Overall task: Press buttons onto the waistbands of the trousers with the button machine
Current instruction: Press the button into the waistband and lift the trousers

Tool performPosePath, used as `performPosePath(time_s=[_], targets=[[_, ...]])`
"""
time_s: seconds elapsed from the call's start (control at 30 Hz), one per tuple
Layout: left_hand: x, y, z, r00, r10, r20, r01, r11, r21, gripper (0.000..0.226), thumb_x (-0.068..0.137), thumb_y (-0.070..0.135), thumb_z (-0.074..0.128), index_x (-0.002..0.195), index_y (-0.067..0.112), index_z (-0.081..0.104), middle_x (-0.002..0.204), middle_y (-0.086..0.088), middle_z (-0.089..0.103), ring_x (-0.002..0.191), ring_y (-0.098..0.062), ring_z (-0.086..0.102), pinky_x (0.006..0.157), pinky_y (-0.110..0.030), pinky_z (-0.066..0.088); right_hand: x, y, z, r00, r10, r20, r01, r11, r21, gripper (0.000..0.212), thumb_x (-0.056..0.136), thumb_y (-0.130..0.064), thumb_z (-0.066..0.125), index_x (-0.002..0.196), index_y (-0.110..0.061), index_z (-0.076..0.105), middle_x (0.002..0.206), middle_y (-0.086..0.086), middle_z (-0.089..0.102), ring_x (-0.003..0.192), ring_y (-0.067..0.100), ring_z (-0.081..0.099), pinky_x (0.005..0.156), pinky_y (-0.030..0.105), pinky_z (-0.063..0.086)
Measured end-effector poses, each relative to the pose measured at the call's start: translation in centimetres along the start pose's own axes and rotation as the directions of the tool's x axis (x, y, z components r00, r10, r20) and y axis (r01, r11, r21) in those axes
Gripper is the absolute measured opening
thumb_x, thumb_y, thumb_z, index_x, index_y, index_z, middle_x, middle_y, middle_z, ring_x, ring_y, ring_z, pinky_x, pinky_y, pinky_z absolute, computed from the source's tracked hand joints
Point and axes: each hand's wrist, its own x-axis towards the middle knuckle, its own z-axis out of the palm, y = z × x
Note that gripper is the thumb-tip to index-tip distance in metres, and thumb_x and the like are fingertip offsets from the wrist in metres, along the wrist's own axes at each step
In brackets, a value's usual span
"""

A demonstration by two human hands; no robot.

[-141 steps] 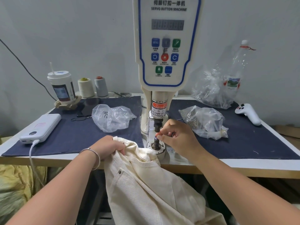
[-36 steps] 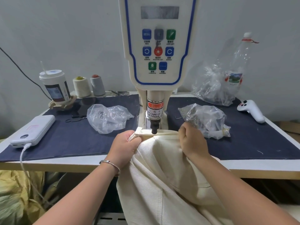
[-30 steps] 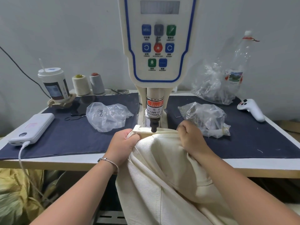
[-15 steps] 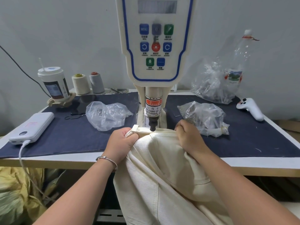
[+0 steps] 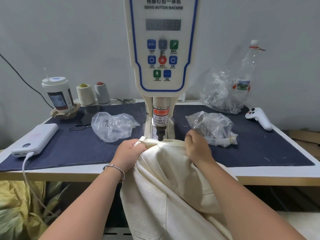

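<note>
The white button machine stands at the table's middle, its black punch down at the waistband of cream trousers. The waistband is stretched flat under the punch; the rest of the trousers hangs over the table's front edge. My left hand grips the waistband just left of the punch, fingers curled into the cloth. My right hand grips it on the right side. The lower die is hidden under the cloth.
Two clear plastic bags of small metal parts lie on the dark blue mat, one on the left, one on the right. A power bank, a cup, two thread cones, a bottle and a white controller stand around.
4.7 s ago my right hand was at the lower die and my left held the bunched trousers. Since then both hands have spread the waistband under the punch; over the last second they hardly move.
</note>
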Motion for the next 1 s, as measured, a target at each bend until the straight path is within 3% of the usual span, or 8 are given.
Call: performPosePath(time_s=[0.17,1.0], targets=[[0.17,-0.29,0.15,1.000,0.000,-0.013,0.000,1.000,0.013,0.027,0.084,0.012,0.058,0.058,0.014,0.053,0.055,0.002,0.043,0.056,-0.013,0.037,0.056,-0.028,0.030,0.03,0.11,0.08,1.000,0.000,-0.009,0.000,1.000,0.001,0.018,0.095,-0.015,0.039,0.083,-0.010,0.051,0.077,-0.001,0.057,0.082,0.026,0.054,0.077,0.041,0.043],[0.42,-0.73,0.24,0.999,0.006,-0.040,-0.004,0.999,0.037,0.029,0.082,0.013,0.059,0.055,0.016,0.051,0.050,0.007,0.041,0.052,-0.010,0.035,0.055,-0.028,0.030,0.06,0.08,0.21,1.000,-0.014,-0.009,0.014,1.000,-0.002,0.020,0.095,-0.014,0.038,0.079,-0.011,0.050,0.073,-0.003,0.054,0.079,0.025,0.054,0.074,0.040,0.041]])
